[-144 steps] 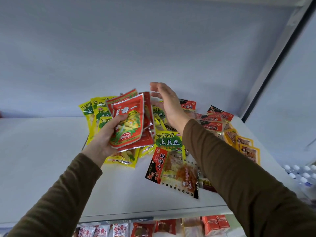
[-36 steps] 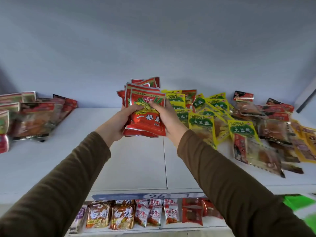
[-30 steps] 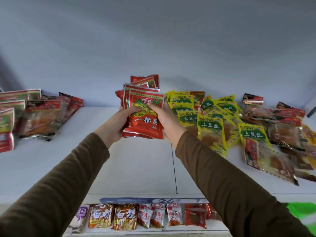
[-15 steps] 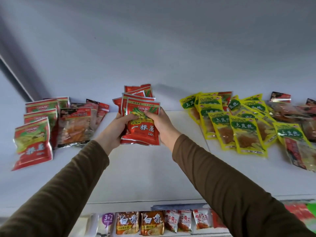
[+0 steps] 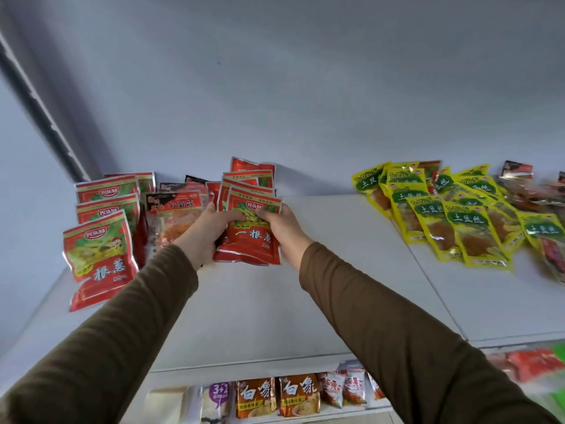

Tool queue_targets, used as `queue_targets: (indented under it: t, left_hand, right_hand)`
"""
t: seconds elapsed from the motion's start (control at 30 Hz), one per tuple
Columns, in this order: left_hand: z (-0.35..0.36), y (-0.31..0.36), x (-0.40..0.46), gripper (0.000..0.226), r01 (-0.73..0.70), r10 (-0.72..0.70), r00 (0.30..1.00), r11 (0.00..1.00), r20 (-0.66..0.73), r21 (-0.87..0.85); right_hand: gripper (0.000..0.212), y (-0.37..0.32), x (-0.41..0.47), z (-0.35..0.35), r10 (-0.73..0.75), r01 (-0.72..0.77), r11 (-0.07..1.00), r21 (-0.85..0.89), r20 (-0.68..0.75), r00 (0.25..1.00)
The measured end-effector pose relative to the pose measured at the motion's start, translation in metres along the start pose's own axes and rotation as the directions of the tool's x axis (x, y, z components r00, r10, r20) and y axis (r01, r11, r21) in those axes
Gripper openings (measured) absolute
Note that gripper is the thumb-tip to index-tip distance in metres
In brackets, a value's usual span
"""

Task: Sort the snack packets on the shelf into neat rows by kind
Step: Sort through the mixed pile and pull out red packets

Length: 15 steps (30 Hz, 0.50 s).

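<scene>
A stack of red snack packets (image 5: 250, 240) is held above the white shelf (image 5: 305, 301), near its middle-left. My left hand (image 5: 203, 237) grips the stack's left edge and my right hand (image 5: 282, 231) grips its right edge, thumbs on the front packet. A row of the same red packets (image 5: 99, 240) stands at the shelf's left end. Beside that row lie clear packets with black-and-red headers (image 5: 174, 221). Yellow-and-green packets (image 5: 443, 215) lie fanned out on the right, with more dark-headed packets (image 5: 532, 191) behind them.
The grey back wall (image 5: 275, 102) rises right behind the packets. A dark upright post (image 5: 46, 117) runs along the left. Below the shelf's front edge, a lower shelf holds orange noodle packs (image 5: 278, 396) and other small packets. Bare shelf lies between the held stack and the yellow packets.
Both hands have carried the red stack leftward, away from the mixed pile and toward the red row at the left end. Earlier the left hand alone held the stack.
</scene>
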<state>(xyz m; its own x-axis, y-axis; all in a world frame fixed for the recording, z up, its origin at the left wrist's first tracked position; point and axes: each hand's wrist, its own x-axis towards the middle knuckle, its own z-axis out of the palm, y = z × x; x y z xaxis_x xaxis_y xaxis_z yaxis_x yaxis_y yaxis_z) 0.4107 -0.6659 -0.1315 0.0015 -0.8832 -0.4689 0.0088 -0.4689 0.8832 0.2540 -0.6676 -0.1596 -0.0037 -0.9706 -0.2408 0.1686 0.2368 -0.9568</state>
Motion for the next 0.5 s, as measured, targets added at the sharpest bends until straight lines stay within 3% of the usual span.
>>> queue_targets:
  t: [0.1,0.2,0.37,0.5]
  left_hand:
    - [-0.001,-0.002,0.005,0.05,0.001,0.0,0.999,1.0,-0.038,0.029]
    - [0.0,-0.002,0.009,0.078,-0.059,0.066,0.993,0.996,-0.101,0.07]
    - [0.003,-0.003,0.019,0.127,-0.21,0.267,0.949,0.931,-0.167,0.298]
    - [0.004,-0.003,0.023,0.127,-0.243,0.374,0.903,0.851,-0.211,0.466]
  right_hand:
    - [0.033,0.002,0.006,0.002,0.017,-0.017,0.999,-0.032,-0.004,1.0]
    - [0.042,0.005,0.01,0.001,-0.011,0.01,0.999,-0.046,-0.02,1.0]
    - [0.06,0.01,0.011,0.001,-0.081,0.069,0.986,-0.15,-0.075,0.994]
    - [0.053,0.012,0.009,0.005,-0.083,0.073,0.985,-0.156,-0.057,0.995]
